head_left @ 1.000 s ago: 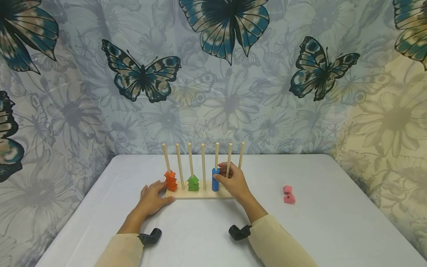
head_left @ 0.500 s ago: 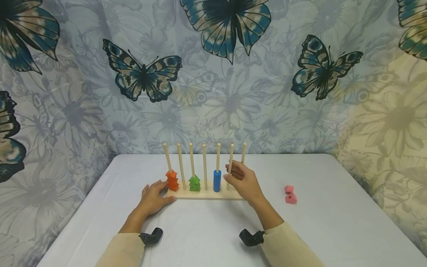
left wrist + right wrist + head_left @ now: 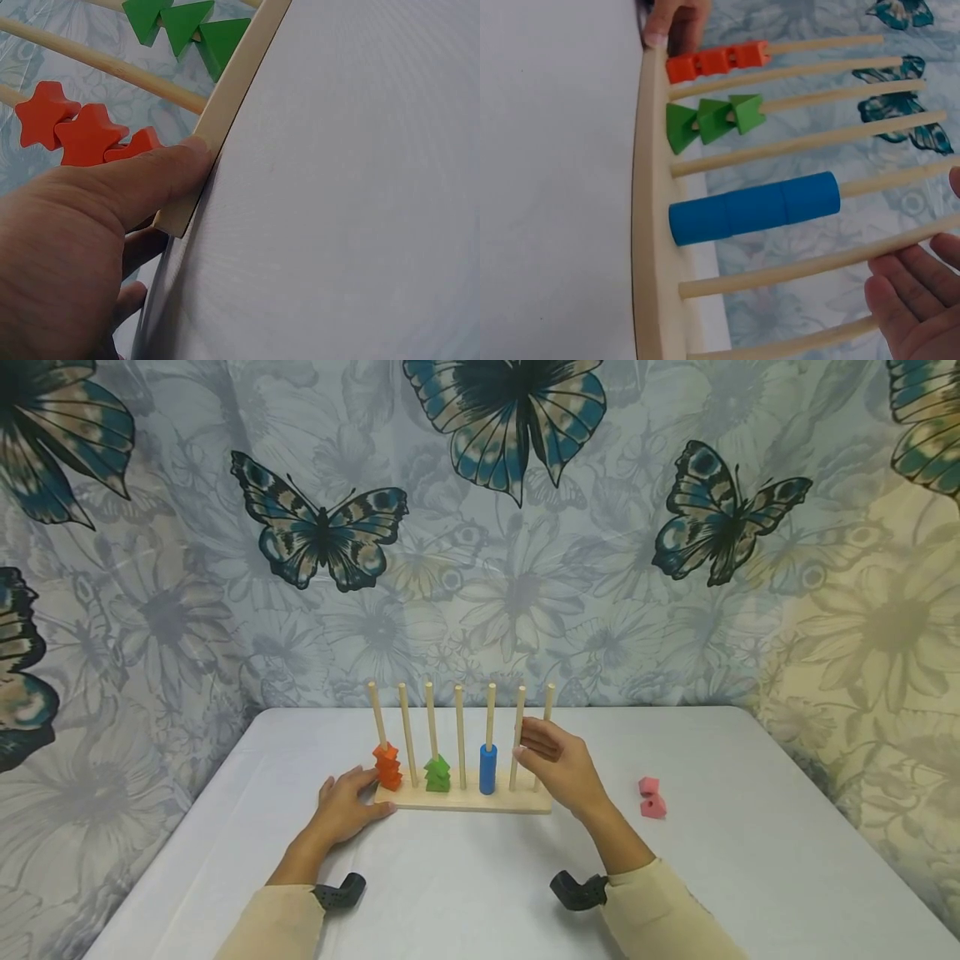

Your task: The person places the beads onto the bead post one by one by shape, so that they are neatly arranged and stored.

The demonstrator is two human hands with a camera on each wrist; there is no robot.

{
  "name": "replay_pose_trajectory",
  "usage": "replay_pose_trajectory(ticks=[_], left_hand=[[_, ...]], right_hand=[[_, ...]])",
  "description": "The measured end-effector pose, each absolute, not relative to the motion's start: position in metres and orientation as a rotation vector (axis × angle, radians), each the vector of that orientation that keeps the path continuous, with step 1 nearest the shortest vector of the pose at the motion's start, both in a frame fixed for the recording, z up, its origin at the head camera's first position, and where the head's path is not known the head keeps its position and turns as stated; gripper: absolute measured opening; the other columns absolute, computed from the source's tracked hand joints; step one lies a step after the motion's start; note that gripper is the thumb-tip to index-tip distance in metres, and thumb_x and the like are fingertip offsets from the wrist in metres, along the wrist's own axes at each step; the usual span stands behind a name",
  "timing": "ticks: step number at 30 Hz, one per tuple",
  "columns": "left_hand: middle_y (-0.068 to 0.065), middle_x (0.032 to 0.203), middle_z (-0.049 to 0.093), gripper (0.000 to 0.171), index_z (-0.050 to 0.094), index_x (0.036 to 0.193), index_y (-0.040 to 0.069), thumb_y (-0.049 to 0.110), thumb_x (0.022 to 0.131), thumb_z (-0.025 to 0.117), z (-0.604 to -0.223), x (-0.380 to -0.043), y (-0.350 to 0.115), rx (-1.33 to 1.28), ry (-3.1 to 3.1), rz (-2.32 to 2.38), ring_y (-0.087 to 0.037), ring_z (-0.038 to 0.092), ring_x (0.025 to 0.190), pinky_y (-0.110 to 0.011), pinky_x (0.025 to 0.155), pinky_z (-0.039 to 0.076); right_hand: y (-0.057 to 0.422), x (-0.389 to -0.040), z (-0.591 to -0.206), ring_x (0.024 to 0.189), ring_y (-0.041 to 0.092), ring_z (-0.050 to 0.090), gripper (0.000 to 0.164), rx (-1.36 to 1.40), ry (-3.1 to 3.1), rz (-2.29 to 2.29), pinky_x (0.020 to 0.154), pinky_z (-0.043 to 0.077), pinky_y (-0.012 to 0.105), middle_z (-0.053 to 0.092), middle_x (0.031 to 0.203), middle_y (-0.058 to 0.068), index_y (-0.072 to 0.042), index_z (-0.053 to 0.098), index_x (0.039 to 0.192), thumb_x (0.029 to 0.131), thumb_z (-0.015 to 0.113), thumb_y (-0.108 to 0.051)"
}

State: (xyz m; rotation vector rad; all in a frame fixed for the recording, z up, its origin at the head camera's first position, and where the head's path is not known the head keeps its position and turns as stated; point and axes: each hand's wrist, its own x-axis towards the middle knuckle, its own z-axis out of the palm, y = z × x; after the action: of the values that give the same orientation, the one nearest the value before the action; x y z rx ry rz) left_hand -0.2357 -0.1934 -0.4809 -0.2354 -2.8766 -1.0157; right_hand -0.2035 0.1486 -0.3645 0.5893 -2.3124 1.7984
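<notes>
My left hand (image 3: pixel 345 810) grips the left end of a wooden peg stand (image 3: pixel 472 804), its thumb on the front edge. Three orange star blocks (image 3: pixel 94 135) are threaded on the leftmost peg, beside that hand. Three green triangle blocks (image 3: pixel 715 121) sit on the third peg. On the fifth peg stand three blue cylinders (image 3: pixel 756 208), stacked flush. The right hand (image 3: pixel 566 768) is beside the sixth peg (image 3: pixel 817 264), holding nothing; its fingers are loosely bent near the peg, and whether they touch it cannot be told.
Two pink blocks (image 3: pixel 652 798) lie on the white-covered table (image 3: pixel 750 860), right of the stand; one shows a hole. A butterfly-patterned cloth (image 3: pixel 517 602) hangs behind the table. Bare pegs rise between the loaded ones and at the right end of the stand.
The right hand has let go of the blue cylinders and moved right, past the sixth peg. My left hand has stayed on the stand.
</notes>
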Motion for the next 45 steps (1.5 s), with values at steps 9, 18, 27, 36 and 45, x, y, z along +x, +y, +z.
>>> replay_pose_trajectory(ticks=[9, 18, 27, 36, 45], left_hand=[[-0.019, 0.136, 0.052, 0.069, 0.058, 0.132, 0.001, 0.036, 0.077, 0.081, -0.482, -0.236, -0.193, -0.188, -2.896, -1.011, -0.038, 0.031, 0.136, -0.057, 0.111, -0.001], [-0.019, 0.136, 0.052, 0.069, 0.058, 0.132, 0.001, 0.035, 0.076, 0.082, -0.481, -0.234, -0.192, -0.165, -2.898, -1.028, -0.038, 0.031, 0.136, -0.057, 0.111, -0.002], [-0.019, 0.136, 0.052, 0.07, 0.057, 0.132, 0.001, 0.035, 0.076, 0.081, -0.483, -0.235, -0.192, -0.187, -2.891, -1.026, -0.039, 0.031, 0.136, -0.057, 0.111, -0.001], [-0.019, 0.136, 0.052, 0.07, 0.057, 0.133, 0.001, 0.034, 0.076, 0.081, -0.481, -0.235, -0.191, -0.206, -2.887, -1.021, -0.039, 0.031, 0.136, -0.058, 0.111, -0.002], [-0.019, 0.137, 0.052, 0.07, 0.057, 0.133, 0.001, 0.035, 0.077, 0.081, -0.48, -0.237, -0.193, -0.21, -2.886, -1.008, -0.038, 0.031, 0.136, -0.057, 0.111, -0.001]], right_hand=[[0.16, -0.231, -0.39, 0.116, 0.034, 0.057, 0.044, 0.642, -2.263, 1.885, 0.089, 0.05, 0.031, 0.058, 0.126, 0.023, 0.006, 0.052, 0.132, 0.092, 0.066, -0.007], [0.164, -0.241, -0.392, 0.116, 0.036, 0.057, 0.044, 0.704, -2.228, 1.935, 0.089, 0.051, 0.031, 0.057, 0.127, 0.025, 0.008, 0.052, 0.132, 0.092, 0.066, -0.006], [0.169, -0.242, -0.388, 0.113, 0.032, 0.059, 0.041, 0.715, -2.249, 1.862, 0.088, 0.051, 0.03, 0.061, 0.124, 0.02, 0.006, 0.056, 0.129, 0.092, 0.066, -0.008], [0.191, -0.227, -0.364, 0.106, 0.029, 0.063, 0.028, 0.815, -2.077, 1.818, 0.088, 0.051, 0.03, 0.063, 0.116, 0.023, 0.007, 0.062, 0.119, 0.093, 0.062, 0.0], [0.23, -0.207, -0.339, 0.096, 0.026, 0.064, 0.028, 0.873, -1.853, 1.861, 0.083, 0.053, 0.03, 0.063, 0.108, 0.022, 0.019, 0.055, 0.117, 0.09, 0.056, 0.012]])
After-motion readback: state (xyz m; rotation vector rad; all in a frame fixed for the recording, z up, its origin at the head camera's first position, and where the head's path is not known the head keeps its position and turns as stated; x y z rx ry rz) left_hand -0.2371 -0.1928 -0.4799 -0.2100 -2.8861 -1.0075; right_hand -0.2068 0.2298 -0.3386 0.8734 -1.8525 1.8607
